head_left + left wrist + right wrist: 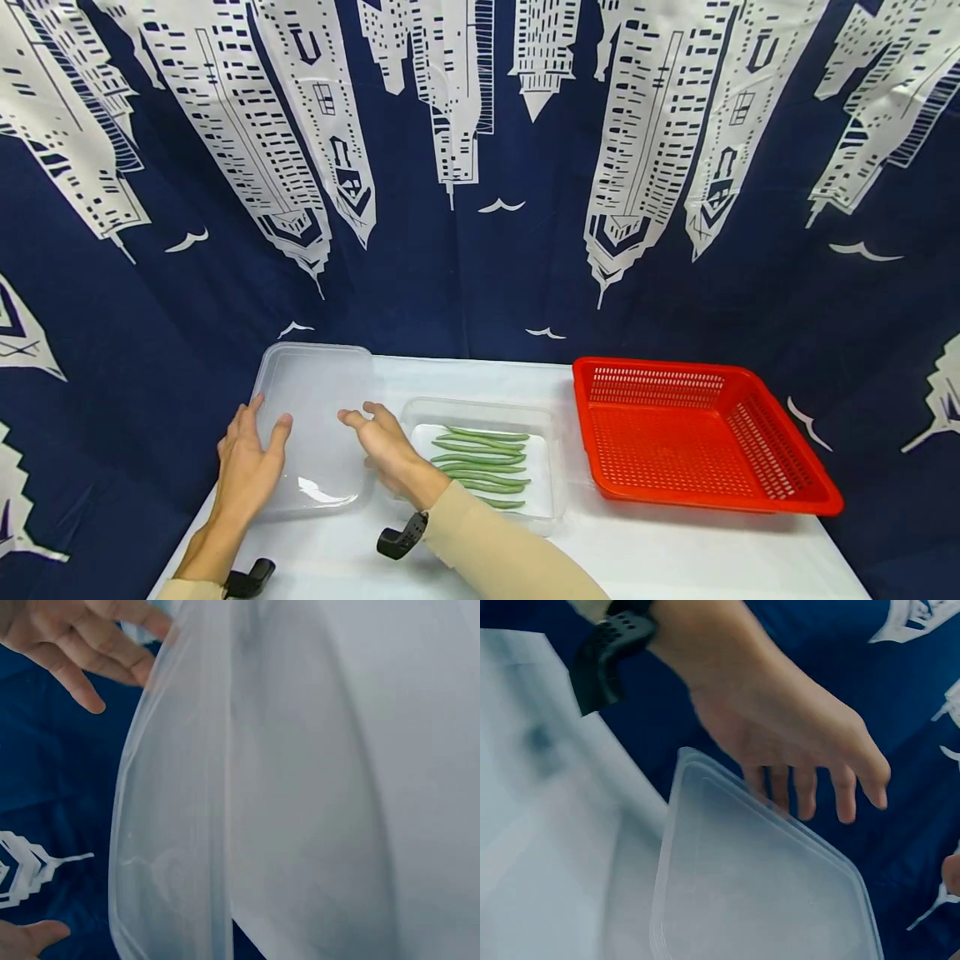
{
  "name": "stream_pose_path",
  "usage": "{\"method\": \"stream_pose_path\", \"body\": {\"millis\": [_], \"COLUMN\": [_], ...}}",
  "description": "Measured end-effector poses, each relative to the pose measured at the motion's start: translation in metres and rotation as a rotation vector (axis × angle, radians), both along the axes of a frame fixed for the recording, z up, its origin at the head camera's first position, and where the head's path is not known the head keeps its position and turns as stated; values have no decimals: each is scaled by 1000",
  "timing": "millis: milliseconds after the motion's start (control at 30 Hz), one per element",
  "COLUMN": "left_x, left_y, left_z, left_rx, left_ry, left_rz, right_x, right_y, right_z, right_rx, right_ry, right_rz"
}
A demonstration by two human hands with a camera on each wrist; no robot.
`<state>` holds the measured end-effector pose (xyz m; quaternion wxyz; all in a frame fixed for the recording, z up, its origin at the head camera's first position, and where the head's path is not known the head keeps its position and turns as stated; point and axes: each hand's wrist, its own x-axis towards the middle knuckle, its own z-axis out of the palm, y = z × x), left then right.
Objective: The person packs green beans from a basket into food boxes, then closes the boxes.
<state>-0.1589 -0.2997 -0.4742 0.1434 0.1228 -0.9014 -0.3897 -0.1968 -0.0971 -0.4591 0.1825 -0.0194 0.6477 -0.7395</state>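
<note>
My left hand (245, 471) is beside the left edge of a frosted rectangular plastic container (318, 433), fingers extended and thumb spread apart. I cannot tell whether the container's flat top is a lid. Near its right side my right hand (390, 450) reaches across with fingers loosely extended, gripping nothing. In the right wrist view, the left hand (780, 727) has its fingertips partly behind the frosted container's rim (765, 802). Several green beans (480, 458) lie in roughly parallel rows inside a clear plastic container (551, 467), which the right forearm partly covers.
A red perforated plastic basket (667, 454) stands at the right of the white table (600, 550). A dark blue cloth (465, 275) printed with white buildings hangs behind the table. Each wrist carries a black device, such as the right one (402, 537).
</note>
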Motion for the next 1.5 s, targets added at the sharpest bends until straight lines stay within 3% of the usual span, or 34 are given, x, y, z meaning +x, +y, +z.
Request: {"method": "stream_pose_path", "body": {"millis": [200,400,600,733,1033,1500], "left_x": [2,2,-4,-8,-18,-21], "left_y": [9,18,35,50,75,103], "left_z": [13,28,37,43,52,53], "left_rx": [71,142,208,235,233,247], "left_ry": [210,341,503,572,631,600], "left_rz": [45,61,36,-1,-82,-188], "right_x": [-14,-21,-26,-28,-25,-18], "right_y": [15,30,49,65,103,134], "right_z": [11,26,36,43,52,56], "right_rx": [-136,-244,-237,-214,-211,-239], "right_ry": [53,100,178,230,314,374], "right_rz": [63,92,94,95,81,-3]}}
